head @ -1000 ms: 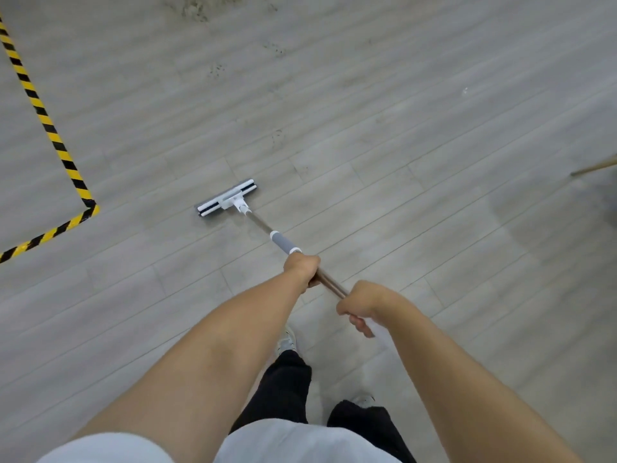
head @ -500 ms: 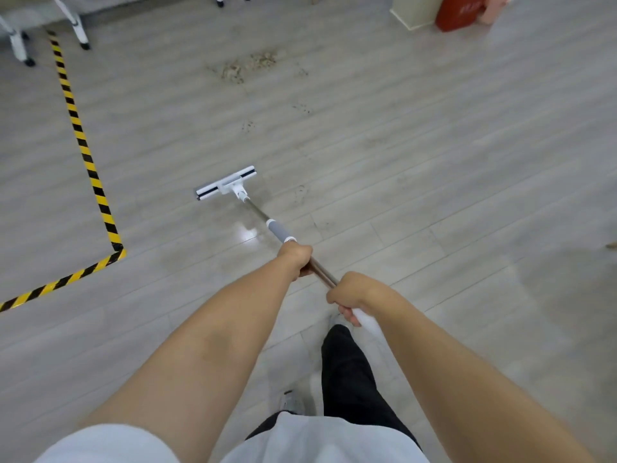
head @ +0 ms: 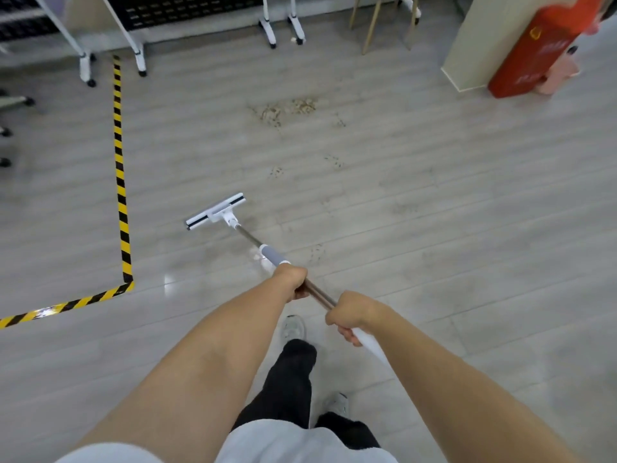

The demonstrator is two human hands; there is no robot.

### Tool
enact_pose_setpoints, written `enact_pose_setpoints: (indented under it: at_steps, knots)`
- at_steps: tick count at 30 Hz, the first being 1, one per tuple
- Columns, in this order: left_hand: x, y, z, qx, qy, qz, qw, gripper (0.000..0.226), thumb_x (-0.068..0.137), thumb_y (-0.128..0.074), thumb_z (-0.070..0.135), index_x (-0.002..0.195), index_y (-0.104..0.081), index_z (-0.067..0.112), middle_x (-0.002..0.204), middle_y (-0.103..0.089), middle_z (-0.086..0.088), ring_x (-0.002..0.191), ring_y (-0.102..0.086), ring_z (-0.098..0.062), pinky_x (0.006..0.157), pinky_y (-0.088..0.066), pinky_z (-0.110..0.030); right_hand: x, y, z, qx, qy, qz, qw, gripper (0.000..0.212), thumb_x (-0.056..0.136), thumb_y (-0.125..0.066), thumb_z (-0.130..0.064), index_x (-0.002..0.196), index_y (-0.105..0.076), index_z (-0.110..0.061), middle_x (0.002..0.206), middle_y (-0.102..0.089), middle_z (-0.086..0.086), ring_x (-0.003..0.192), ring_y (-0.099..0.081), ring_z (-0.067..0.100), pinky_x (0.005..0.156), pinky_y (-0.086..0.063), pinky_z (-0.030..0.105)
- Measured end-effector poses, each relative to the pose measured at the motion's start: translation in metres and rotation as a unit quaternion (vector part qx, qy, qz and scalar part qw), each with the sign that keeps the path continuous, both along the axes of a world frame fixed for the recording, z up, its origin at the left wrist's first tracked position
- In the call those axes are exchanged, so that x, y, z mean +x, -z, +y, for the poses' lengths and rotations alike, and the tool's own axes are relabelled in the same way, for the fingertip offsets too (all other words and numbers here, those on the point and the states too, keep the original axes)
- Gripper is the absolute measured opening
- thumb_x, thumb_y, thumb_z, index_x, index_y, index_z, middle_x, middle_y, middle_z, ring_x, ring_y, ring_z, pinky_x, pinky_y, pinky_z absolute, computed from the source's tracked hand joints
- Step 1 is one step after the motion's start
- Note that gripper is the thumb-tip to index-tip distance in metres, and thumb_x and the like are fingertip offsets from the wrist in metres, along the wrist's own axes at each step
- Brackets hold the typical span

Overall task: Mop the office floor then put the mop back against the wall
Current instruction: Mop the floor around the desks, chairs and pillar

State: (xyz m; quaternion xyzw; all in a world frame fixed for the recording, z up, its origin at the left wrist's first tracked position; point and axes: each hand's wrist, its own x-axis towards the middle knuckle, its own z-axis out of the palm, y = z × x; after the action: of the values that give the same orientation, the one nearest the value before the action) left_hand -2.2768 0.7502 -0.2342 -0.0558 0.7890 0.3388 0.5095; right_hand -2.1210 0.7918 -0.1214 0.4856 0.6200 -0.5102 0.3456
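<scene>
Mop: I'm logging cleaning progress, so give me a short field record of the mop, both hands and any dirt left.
mop head: flat on the floor, right of the striped tape
left hand: grips the pole just below the grey sleeve
right hand: grips the pole nearer the body
dirt patch: brown debris ahead of the mop head, not yet reached
specks: scattered between dirt patch and mop head
stage: mopping under way

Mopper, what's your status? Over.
Left hand and right hand both gripping mop handle. Mop head flat on floor. Dirt patch ahead, not yet reached.
</scene>
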Motion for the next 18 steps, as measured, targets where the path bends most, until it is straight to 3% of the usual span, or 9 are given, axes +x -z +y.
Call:
enact_pose_setpoints:
  at_steps: [2, 6, 9, 12, 15, 17, 18]
  knots:
    - [-0.032, 0.003, 0.027, -0.011, -0.003, -0.012, 1.0, 0.005, 0.096, -0.05, 0.004, 0.1, -0.047, 0.005, 0.084, -0.057, -0.013, 0.066, -0.061, -0.023, 0.052, -0.057, -0.032, -0.033, 0.003, 0.033, 0.0, -0.01, -0.002, 1.0, 0.016, 0.091, -0.058, -0.013, 0.083, -0.059, 0.001, 0.057, -0.056, 0.014, 0.053, -0.054, 0.026, 0.055, -0.049, 0.033]
    - [-0.101, 0.015, 0.081, -0.02, -0.011, -0.03, 0.999, 0.006, 0.096, -0.049, 0.003, 0.091, -0.047, 0.003, 0.08, -0.058, -0.014, 0.062, -0.062, -0.023, 0.046, -0.053, -0.031, -0.102, 0.005, 0.095, -0.003, -0.014, -0.004, 1.0, 0.022, 0.092, -0.058, -0.011, 0.072, -0.056, -0.002, 0.051, -0.051, 0.01, 0.043, -0.047, 0.022, 0.046, -0.043, 0.026]
    - [-0.152, 0.015, 0.115, -0.021, -0.019, -0.039, 0.999, 0.002, 0.097, -0.049, 0.003, 0.096, -0.047, 0.003, 0.081, -0.058, -0.014, 0.064, -0.061, -0.023, 0.043, -0.052, -0.03, -0.155, -0.001, 0.131, 0.0, -0.04, -0.008, 0.999, 0.024, 0.092, -0.058, -0.013, 0.07, -0.056, -0.002, 0.047, -0.052, 0.009, 0.04, -0.048, 0.021, 0.047, -0.045, 0.026]
    - [-0.199, 0.01, 0.148, -0.012, -0.027, -0.035, 0.999, 0.002, 0.098, -0.048, 0.003, 0.097, -0.046, 0.004, 0.078, -0.056, -0.014, 0.062, -0.059, -0.022, 0.038, -0.05, -0.027, -0.208, -0.001, 0.169, 0.003, -0.068, -0.009, 0.998, 0.023, 0.093, -0.058, -0.016, 0.074, -0.059, -0.002, 0.05, -0.056, 0.01, 0.041, -0.052, 0.022, 0.051, -0.048, 0.028]
    - [-0.237, 0.005, 0.181, -0.008, -0.038, -0.039, 0.998, 0.009, 0.097, -0.046, 0.001, 0.089, -0.045, 0.005, 0.077, -0.054, -0.013, 0.061, -0.057, -0.022, 0.037, -0.051, -0.026, -0.248, -0.005, 0.202, 0.001, -0.103, -0.004, 0.995, 0.024, 0.092, -0.058, -0.019, 0.075, -0.061, -0.001, 0.058, -0.06, 0.014, 0.046, -0.054, 0.022, 0.065, -0.053, 0.034]
    - [-0.259, 0.002, 0.203, -0.003, -0.046, -0.038, 0.998, 0.01, 0.097, -0.045, 0.0, 0.089, -0.044, 0.005, 0.077, -0.054, -0.013, 0.062, -0.058, -0.022, 0.043, -0.053, -0.03, -0.271, -0.007, 0.226, 0.016, -0.113, -0.001, 0.993, 0.028, 0.091, -0.058, -0.019, 0.069, -0.06, -0.002, 0.049, -0.059, 0.01, 0.044, -0.055, 0.022, 0.071, -0.057, 0.036]
    - [-0.269, 0.002, 0.215, -0.002, -0.054, -0.039, 0.998, 0.01, 0.097, -0.045, 0.0, 0.089, -0.044, 0.005, 0.078, -0.055, -0.013, 0.062, -0.058, -0.022, 0.046, -0.054, -0.032, -0.281, -0.008, 0.239, 0.019, -0.108, -0.001, 0.994, 0.028, 0.091, -0.058, -0.018, 0.068, -0.059, -0.002, 0.044, -0.057, 0.008, 0.041, -0.054, 0.022, 0.067, -0.057, 0.035]
